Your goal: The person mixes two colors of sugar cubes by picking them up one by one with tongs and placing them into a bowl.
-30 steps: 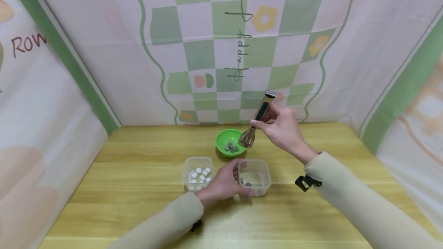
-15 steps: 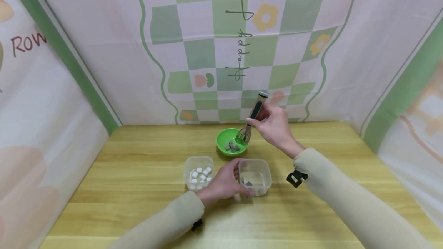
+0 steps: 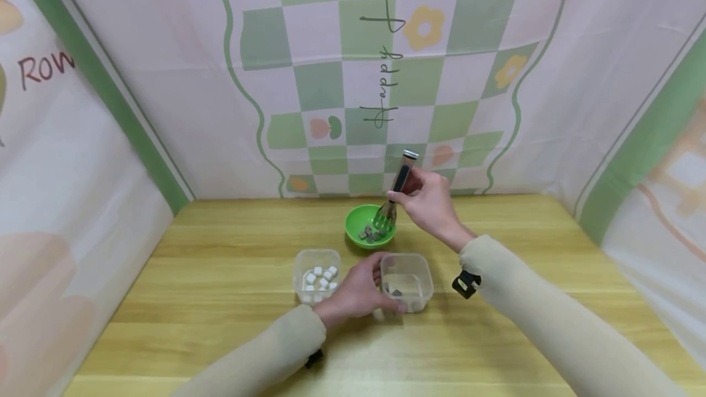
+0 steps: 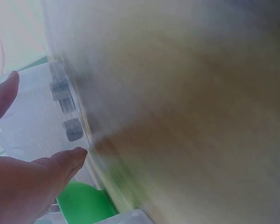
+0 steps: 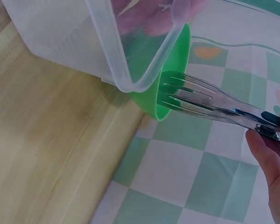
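My right hand (image 3: 432, 207) pinches metal tongs (image 3: 402, 177) with fork-like ends and black grip inserts. The tines reach down into a small green bowl (image 3: 355, 219), close over several grey cubes (image 3: 368, 235) lying in it. In the right wrist view the two arms of the tongs (image 5: 210, 100) stand slightly apart. My left hand (image 3: 358, 290) holds a clear plastic container (image 3: 413, 265) from its left side, thumb in front and fingers at the back. A few grey cubes (image 4: 73, 129) lie inside, seen through its wall in the left wrist view.
A second clear container (image 3: 317, 254) holding several white cubes (image 3: 311, 278) stands left of my left hand. Everything rests on a wooden table (image 3: 220, 262). A checked, printed cloth (image 3: 364, 84) hangs behind the table's back edge, with more cloth at both sides.
My right hand has moved left and brought the tongs from above the bowl's right rim down into the bowl, toward the grey cubes. My left hand and the container have stayed in place.
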{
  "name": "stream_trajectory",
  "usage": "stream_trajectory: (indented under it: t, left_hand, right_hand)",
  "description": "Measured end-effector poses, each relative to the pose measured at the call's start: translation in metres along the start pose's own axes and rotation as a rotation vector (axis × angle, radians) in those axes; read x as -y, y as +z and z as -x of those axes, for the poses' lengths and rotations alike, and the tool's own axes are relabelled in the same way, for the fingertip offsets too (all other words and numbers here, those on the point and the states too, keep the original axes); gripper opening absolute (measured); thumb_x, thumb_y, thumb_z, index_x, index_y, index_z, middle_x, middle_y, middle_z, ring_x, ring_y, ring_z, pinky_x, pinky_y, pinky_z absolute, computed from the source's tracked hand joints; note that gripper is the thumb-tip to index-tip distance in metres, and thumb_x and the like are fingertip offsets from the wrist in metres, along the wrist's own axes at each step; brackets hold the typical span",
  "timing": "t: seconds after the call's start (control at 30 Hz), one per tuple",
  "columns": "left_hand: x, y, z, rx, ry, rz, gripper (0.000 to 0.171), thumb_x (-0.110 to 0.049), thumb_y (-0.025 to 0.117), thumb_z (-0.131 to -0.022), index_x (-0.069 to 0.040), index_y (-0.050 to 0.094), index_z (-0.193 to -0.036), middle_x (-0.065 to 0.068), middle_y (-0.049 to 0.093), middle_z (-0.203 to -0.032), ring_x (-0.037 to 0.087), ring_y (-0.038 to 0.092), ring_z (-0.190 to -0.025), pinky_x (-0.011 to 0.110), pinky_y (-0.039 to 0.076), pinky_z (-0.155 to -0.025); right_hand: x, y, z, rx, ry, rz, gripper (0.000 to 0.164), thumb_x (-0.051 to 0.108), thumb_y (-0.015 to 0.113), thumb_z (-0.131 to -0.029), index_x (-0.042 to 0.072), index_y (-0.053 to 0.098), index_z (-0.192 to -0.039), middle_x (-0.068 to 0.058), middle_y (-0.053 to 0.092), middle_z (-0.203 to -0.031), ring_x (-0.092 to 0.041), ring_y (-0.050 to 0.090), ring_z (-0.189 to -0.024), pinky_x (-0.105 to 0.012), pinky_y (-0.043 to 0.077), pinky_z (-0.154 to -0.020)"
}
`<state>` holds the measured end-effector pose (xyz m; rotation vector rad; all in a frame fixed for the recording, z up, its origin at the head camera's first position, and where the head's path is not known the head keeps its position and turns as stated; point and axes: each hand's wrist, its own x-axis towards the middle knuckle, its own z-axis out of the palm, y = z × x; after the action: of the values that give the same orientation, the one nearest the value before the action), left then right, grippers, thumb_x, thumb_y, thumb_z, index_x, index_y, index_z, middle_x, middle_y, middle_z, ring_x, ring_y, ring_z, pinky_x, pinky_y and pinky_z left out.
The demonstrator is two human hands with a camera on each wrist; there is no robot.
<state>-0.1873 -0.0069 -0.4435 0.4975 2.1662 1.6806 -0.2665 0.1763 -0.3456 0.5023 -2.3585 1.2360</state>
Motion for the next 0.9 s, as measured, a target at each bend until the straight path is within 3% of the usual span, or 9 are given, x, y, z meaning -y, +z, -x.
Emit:
stream_trajectory:
  t: [0.2,0.53,0.7,0.9]
  left_hand:
    - [-0.001,0.001,-0.001,-0.005,-0.002,-0.004,0.092,0.001,0.096,-0.070,-0.004,0.050,-0.150,0.014,0.060,-0.145,0.034,0.057,-0.135,0.041,0.048,-0.114]
    - [-0.001,0.000,0.001,-0.014,-0.009,-0.031,0.096,-0.003,0.097,-0.070,-0.007,0.049,-0.152,0.013,0.055,-0.152,0.035,0.053,-0.139,0.044,0.045,-0.117]
    - [-0.001,0.000,0.001,-0.011,0.005,-0.001,0.095,0.000,0.096,-0.069,-0.005,0.049,-0.151,0.013,0.058,-0.148,0.034,0.055,-0.138,0.044,0.045,-0.117]
    - [0.000,0.002,0.000,-0.012,0.016,-0.006,0.095,0.002,0.096,-0.067,-0.006,0.051,-0.150,0.010,0.063,-0.143,0.030,0.058,-0.134,0.042,0.047,-0.115]
  right_hand:
    - [0.010,-0.013,0.009,-0.012,0.001,-0.010,0.014,0.006,0.086,-0.088,0.005,0.073,-0.092,-0.005,0.073,-0.079,-0.022,0.070,-0.073,-0.020,0.058,-0.065]
    - [0.027,-0.041,0.038,-0.038,-0.101,-0.037,0.015,0.000,0.087,-0.085,0.006,0.074,-0.089,0.000,0.074,-0.075,-0.012,0.071,-0.069,-0.021,0.063,-0.068]
    - [0.031,-0.045,0.057,0.022,-0.106,-0.098,0.017,-0.003,0.086,-0.085,0.007,0.074,-0.090,0.002,0.074,-0.078,-0.015,0.074,-0.073,-0.026,0.065,-0.069]
    - [0.026,-0.041,0.080,0.116,-0.066,-0.097,0.022,-0.005,0.088,-0.081,0.010,0.073,-0.088,0.006,0.073,-0.078,-0.015,0.073,-0.074,-0.029,0.066,-0.067]
